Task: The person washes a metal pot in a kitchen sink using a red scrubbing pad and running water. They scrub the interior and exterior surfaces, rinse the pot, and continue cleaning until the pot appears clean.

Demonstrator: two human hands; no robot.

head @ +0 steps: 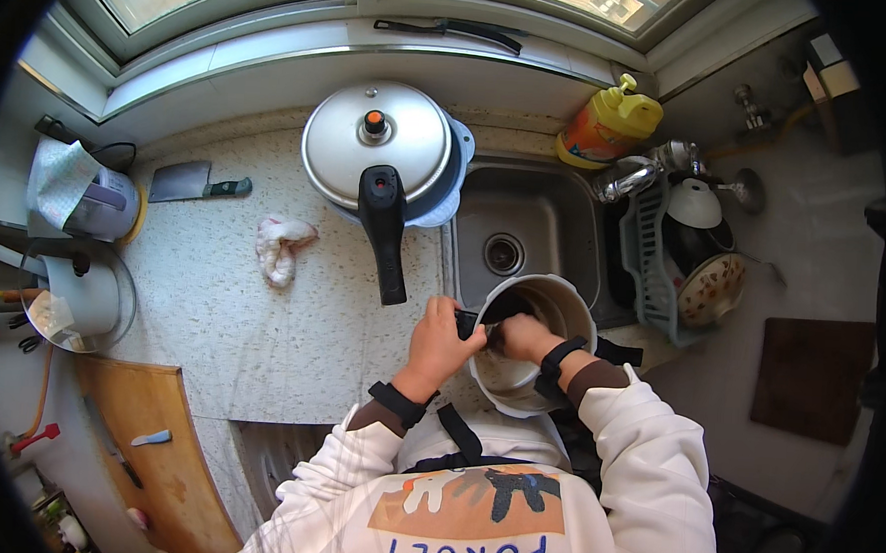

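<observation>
A metal pressure cooker pot (578, 313) is tipped over the front edge of the sink (492, 196), its mouth towards me. My left hand (439, 344) grips the pot's short black handle (465, 323) at the rim. Inside the pot is my right hand (522, 338), its fingers bent against the inner wall near that handle; whatever it may hold is hidden. The cooker's silver lid (345, 132), with a long black handle, lies on a blue basin (455, 179) left of the sink. A crumpled white cloth (283, 249) rests on the speckled counter.
At the left are a cleaver (185, 182), an appliance partly under a cloth (105, 202), a glass lid (123, 290) and a wooden cutting board (178, 450). A yellow pump bottle (609, 124), a faucet (632, 177) and a dish rack (650, 265) with bowls stand around the sink's right side.
</observation>
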